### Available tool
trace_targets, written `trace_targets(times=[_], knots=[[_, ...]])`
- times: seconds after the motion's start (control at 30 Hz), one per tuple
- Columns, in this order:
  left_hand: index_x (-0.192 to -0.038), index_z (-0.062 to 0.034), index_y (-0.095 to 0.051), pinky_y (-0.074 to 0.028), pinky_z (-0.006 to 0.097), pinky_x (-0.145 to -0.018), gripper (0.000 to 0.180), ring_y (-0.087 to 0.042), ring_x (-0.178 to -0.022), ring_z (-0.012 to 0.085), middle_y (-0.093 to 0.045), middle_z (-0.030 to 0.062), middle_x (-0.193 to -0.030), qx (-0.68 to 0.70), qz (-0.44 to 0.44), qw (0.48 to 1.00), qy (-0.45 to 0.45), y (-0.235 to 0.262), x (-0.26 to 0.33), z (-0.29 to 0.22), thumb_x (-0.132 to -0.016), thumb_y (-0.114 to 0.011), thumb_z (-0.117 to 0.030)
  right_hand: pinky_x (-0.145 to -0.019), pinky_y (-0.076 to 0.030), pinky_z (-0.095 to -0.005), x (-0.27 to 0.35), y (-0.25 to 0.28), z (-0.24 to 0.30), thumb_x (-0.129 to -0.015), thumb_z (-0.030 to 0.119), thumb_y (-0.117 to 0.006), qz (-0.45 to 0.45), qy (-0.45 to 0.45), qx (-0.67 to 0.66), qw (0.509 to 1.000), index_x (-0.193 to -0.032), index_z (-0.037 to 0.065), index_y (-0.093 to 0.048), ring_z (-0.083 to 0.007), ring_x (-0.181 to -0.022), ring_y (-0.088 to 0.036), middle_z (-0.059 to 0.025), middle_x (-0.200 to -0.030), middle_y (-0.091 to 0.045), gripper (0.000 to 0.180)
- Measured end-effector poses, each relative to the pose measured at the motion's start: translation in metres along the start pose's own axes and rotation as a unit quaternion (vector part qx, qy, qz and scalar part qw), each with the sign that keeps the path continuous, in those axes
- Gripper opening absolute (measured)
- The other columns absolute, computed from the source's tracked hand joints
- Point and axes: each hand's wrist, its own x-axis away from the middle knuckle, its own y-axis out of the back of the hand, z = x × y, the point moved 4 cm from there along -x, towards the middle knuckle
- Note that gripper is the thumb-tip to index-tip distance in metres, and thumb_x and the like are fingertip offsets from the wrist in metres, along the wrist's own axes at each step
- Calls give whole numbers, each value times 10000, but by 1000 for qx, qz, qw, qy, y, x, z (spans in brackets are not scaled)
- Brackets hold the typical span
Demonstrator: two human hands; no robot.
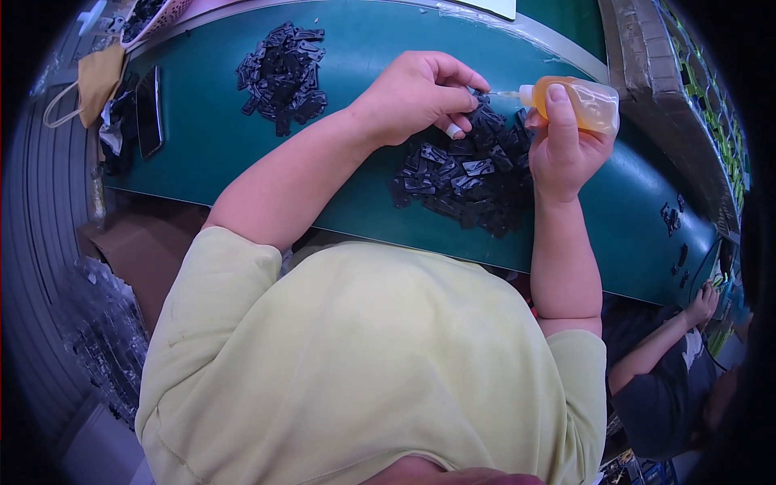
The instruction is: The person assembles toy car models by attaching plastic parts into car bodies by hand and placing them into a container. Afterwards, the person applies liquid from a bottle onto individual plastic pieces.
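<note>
My right hand [570, 145] is wrapped round a squeeze bottle [598, 103] of amber liquid, tilted on its side with a thin nozzle pointing left. The nozzle tip reaches the fingertips of my left hand [424, 97], which are pinched on a small black part [482, 99], mostly hidden by the fingers. A white wrap sits on one of the left fingertips. Under both hands spreads a heap of flat black plastic parts [465, 182], some glossy. Farther left lies a second pile of similar black parts [283, 73].
The green work table [347, 190] curves across the view. A phone [149, 111] lies at its left end, near a tan face mask [99, 81]. A pink basket [158, 20] stands at the far left. Cardboard [647, 56] borders the right. Another person's hand [703, 305] works at the right end.
</note>
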Motion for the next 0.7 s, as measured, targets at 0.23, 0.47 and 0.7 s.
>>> trace_targets(times=[0.23, 0.47, 0.7], knots=[[-1097, 58, -595, -556, 230, -621, 266, -672, -681, 140, -658, 88, -818, 9, 10, 1000, -6, -1, 0, 1, -854, -648, -36, -509, -479, -203, 1, 0, -3, -841, 96, -713, -1, 0, 16, 1000, -987, 33, -550, -96, -599, -588, -67, -842, -629, 228], [-1093, 59, -595, -556, 229, -621, 266, -673, -685, 139, -660, 90, -823, 7, 10, 1000, -5, -1, 0, 1, -851, -653, -39, -510, -485, -195, 1, 0, -4, -845, 114, -717, 12, -12, 26, 1000, -996, 44, -544, -88, -619, -592, -60, -856, -622, 240], [-1083, 61, -600, -554, 225, -619, 261, -675, -683, 139, -665, 93, -815, 7, 12, 1000, -8, -1, -1, 1, -846, -656, -32, -519, -489, -192, 2, -1, -5, -841, 133, -727, 9, -4, 44, 999, -1005, 44, -544, -88, -617, -591, -55, -857, -624, 261]])
